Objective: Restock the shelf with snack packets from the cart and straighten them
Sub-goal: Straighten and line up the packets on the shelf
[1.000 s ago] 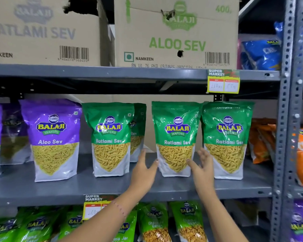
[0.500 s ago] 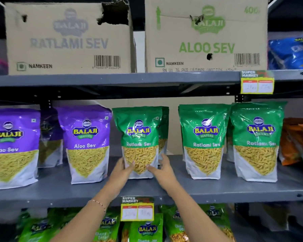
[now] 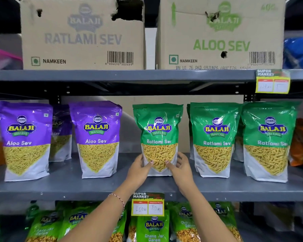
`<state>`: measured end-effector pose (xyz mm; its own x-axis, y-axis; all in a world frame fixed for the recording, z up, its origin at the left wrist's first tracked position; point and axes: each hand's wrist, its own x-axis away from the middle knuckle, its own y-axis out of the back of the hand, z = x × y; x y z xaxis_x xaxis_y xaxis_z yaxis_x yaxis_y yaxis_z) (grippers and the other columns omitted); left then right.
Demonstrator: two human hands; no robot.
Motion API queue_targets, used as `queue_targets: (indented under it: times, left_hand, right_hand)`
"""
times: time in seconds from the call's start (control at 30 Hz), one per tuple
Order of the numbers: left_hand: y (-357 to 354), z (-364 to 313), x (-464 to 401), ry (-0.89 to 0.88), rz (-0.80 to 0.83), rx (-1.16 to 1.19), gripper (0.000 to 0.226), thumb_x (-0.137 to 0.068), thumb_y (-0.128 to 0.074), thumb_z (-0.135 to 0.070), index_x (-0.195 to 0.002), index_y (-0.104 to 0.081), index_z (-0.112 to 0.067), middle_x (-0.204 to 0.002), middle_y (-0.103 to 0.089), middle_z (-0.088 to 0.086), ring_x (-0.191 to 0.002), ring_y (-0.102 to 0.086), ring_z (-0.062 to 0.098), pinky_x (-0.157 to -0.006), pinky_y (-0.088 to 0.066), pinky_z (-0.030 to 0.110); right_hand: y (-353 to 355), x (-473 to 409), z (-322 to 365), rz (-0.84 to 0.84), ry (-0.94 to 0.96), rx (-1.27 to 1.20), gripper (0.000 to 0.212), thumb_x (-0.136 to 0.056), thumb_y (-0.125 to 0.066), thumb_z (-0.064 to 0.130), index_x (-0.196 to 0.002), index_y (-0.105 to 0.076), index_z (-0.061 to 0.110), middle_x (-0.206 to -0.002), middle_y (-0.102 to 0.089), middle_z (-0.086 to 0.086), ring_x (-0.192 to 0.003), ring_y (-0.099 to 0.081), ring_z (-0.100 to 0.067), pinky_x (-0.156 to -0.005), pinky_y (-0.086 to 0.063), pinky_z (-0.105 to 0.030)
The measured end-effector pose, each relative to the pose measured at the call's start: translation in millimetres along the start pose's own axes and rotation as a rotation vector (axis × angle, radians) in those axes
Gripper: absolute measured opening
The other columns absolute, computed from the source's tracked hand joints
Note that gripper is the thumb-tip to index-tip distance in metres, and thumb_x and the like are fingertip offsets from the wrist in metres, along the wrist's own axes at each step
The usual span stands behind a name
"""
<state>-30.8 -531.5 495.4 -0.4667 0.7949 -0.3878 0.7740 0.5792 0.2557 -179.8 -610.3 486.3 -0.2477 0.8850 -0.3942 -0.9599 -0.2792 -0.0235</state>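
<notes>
Two hands grip one green Ratlami Sev packet (image 3: 158, 137) at its lower corners — left hand (image 3: 138, 169) on the left edge, right hand (image 3: 181, 167) on the right edge, thumbs pressed on the clear front window. Packet stands upright on the grey middle shelf (image 3: 94, 187), roughly centred in view. To its right, two more green Ratlami Sev packets (image 3: 214, 138) upright, the farther one just beside the nearer. To its left, a purple Aloo Sev packet (image 3: 96, 137), clearly apart from it; another purple one (image 3: 24, 138) farther left, with a third set back between them. Upper shelf: Ratlami Sev carton (image 3: 82, 35) and Aloo Sev carton (image 3: 220, 34), side by side. Price tag (image 3: 147, 205) on the shelf lip just below the hands — handwritten figures. Beaded bracelet (image 3: 118, 199) on left wrist.
</notes>
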Motion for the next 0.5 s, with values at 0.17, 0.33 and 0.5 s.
queue_targets:
  times: [0.17, 0.33, 0.5]
  left_hand:
    - [3.2, -10.4, 7.2, 0.020, 0.032, 0.039, 0.026, -0.085, -0.064, -0.030, -0.106, -0.054, -0.041, -0.116, -0.067, -0.012, -0.116, -0.061, 0.010, -0.107, -0.044, 0.039]
    - [4.0, -6.8, 4.9, 0.027, 0.055, 0.048, 0.040, -0.085, -0.064, -0.033, -0.123, -0.053, -0.031, -0.125, -0.066, -0.009, -0.117, -0.060, 0.009, -0.108, -0.043, 0.040]
    - [2.5, -4.8, 1.8, 0.063, 0.046, 0.063, 0.047, -0.086, -0.063, -0.031, -0.131, -0.050, -0.024, -0.121, -0.065, -0.011, -0.115, -0.060, 0.008, -0.106, -0.044, 0.037]
  right_hand:
    - [-0.3, -2.7, -2.4, -0.022, -0.005, -0.004, 0.070, -0.082, -0.075, 0.024, -0.141, -0.039, 0.016, -0.142, -0.053, -0.008, -0.130, -0.052, -0.026, -0.107, -0.045, -0.051]
    - [-0.5, -5.2, -4.8, -0.025, -0.001, -0.019, 0.066, -0.083, -0.074, 0.022, -0.140, -0.040, 0.017, -0.139, -0.055, -0.007, -0.128, -0.053, -0.026, -0.106, -0.045, -0.051]
    - [-0.3, -6.2, -5.5, -0.012, -0.004, -0.044, 0.067, -0.083, -0.074, 0.020, -0.140, -0.039, 0.016, -0.136, -0.057, -0.007, -0.125, -0.055, -0.025, -0.106, -0.046, -0.050]
